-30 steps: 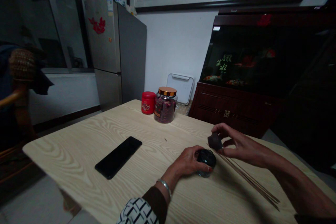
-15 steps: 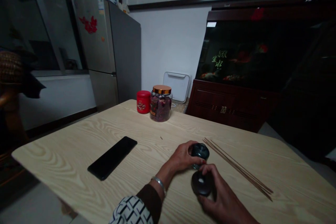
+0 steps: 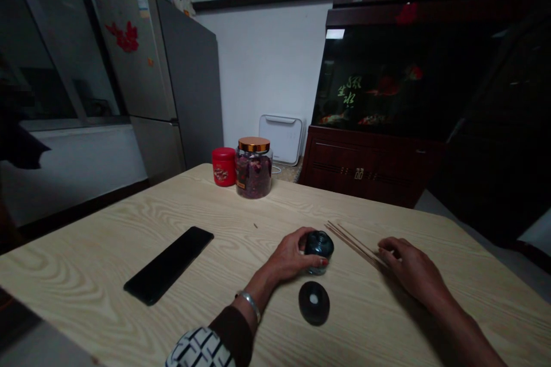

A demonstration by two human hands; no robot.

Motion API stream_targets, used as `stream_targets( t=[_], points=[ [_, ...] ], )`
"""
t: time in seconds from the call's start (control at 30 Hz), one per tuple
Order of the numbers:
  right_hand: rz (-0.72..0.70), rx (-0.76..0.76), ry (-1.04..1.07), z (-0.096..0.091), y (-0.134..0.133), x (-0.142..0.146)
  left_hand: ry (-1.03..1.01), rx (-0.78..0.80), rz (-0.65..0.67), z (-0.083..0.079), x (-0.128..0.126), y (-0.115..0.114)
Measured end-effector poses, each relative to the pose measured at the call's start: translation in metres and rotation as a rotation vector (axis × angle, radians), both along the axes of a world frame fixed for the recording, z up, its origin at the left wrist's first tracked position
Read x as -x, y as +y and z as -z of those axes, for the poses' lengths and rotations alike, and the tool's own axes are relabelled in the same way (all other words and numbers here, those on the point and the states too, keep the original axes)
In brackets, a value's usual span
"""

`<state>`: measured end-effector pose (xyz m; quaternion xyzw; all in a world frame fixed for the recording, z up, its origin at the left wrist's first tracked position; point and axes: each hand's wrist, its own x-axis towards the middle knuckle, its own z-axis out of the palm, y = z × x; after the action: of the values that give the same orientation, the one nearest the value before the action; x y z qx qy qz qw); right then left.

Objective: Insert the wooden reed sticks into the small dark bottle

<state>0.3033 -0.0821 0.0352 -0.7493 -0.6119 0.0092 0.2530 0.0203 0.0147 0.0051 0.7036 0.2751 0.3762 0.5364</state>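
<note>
My left hand (image 3: 295,255) is closed around a small, dark, glossy pot (image 3: 319,243) standing on the table. Just in front of the pot, a dark round disc-shaped piece (image 3: 314,304) with a white spot in its middle lies on the wood. My right hand (image 3: 408,269) is over several thin brown sticks (image 3: 349,239), which look like incense sticks. Its thumb and fingers are curled together at the sticks; whether they grip any is hidden. The hand and its shadow cover the sticks' near ends.
A black phone (image 3: 170,264) lies on the left of the wooden table (image 3: 241,309). Farther back stand a red canister (image 3: 224,166) and a clear jar (image 3: 253,175) with a copper-coloured lid. A tiny brown fragment (image 3: 255,225) lies mid-table. Beyond is a fish tank (image 3: 374,80).
My right hand has let go of the dark disc, leaving it on the table, and moved right to the sticks. My left hand keeps hold of the pot. The view has shifted slightly.
</note>
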Motion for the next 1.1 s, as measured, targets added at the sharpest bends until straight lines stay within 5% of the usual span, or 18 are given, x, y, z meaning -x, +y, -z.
stream_targets(
  t=[0.27, 0.8, 1.0, 1.1],
  points=[
    [0.033, 0.151, -0.242, 0.025, 0.009, -0.004, 0.006, -0.002, 0.021, 0.002, 0.0, 0.002],
    [-0.006, 0.22, -0.106, 0.026, 0.018, -0.009, -0.003, 0.026, 0.02, 0.0, 0.0, 0.001],
    [-0.017, 0.179, -0.057, 0.023, 0.016, -0.007, -0.022, 0.034, 0.026, 0.002, 0.0, 0.002],
    [-0.012, 0.012, 0.07, 0.006, 0.013, -0.003, -0.007, 0.025, 0.018, 0.003, 0.0, 0.002]
  ],
)
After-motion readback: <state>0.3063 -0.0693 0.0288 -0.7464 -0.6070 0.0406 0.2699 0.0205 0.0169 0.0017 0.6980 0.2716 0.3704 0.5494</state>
